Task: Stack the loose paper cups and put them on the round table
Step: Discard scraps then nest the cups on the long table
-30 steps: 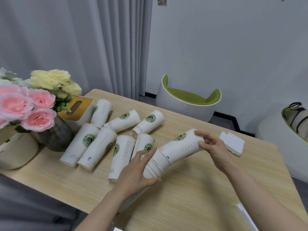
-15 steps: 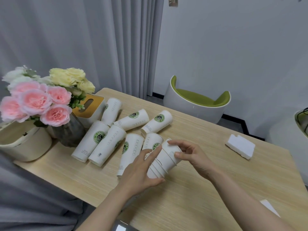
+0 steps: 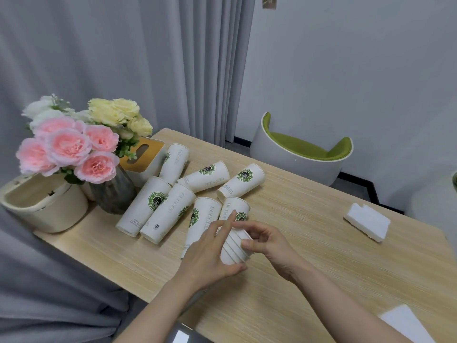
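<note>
A nested stack of cups (image 3: 233, 246) is gripped by the left hand (image 3: 210, 253) and right hand (image 3: 267, 240); beyond the grip, seven loose cups (image 3: 170, 214) remain unstacked on the table (image 3: 309, 243).

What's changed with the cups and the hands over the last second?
The right hand pushed the cup it held at arm's reach down into the nested stack, so that cup is now seated and only its base end shows. The left hand kept hold of the stack. The seven loose cups lying on the table stayed as they were.
</note>
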The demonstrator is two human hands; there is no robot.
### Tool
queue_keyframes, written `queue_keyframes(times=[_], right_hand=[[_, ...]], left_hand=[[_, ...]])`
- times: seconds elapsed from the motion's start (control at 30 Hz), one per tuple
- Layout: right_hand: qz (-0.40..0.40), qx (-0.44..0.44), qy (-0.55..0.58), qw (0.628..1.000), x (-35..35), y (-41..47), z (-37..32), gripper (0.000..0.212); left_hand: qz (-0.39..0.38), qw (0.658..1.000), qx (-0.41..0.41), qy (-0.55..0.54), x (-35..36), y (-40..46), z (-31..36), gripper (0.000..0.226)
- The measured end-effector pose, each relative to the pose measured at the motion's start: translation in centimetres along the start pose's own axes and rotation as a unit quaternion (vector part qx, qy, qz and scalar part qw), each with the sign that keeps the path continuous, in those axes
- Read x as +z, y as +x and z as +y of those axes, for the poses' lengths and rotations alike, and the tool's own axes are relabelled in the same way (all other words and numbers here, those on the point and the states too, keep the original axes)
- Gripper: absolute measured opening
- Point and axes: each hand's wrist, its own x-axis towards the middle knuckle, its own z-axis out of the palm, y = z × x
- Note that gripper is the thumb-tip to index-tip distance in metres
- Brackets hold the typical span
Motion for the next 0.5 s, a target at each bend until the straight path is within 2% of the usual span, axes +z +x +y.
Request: queue_keyframes(times=[0.23,0.43,0.5], right_hand=[[-0.009,0.008,0.018,1.000,0.2,0.2,0.2,0.038],[-0.056,0.020,0.013,0.998,-0.1,1.2,0.4,0.036],[-0.047,0.013,-0.002,0.999,-0.7,2.2,0.0,0.037]], left_hand=[[-0.004,1.000,-0.030,-0.004,0.0,0.1,0.4,0.111],[0.011,0.998,-0.052,-0.017,-0.3,-0.4,-0.3,0.100],[0.015,0.998,-0.064,-0.008,-0.6,-0.7,-0.8,0.100]])
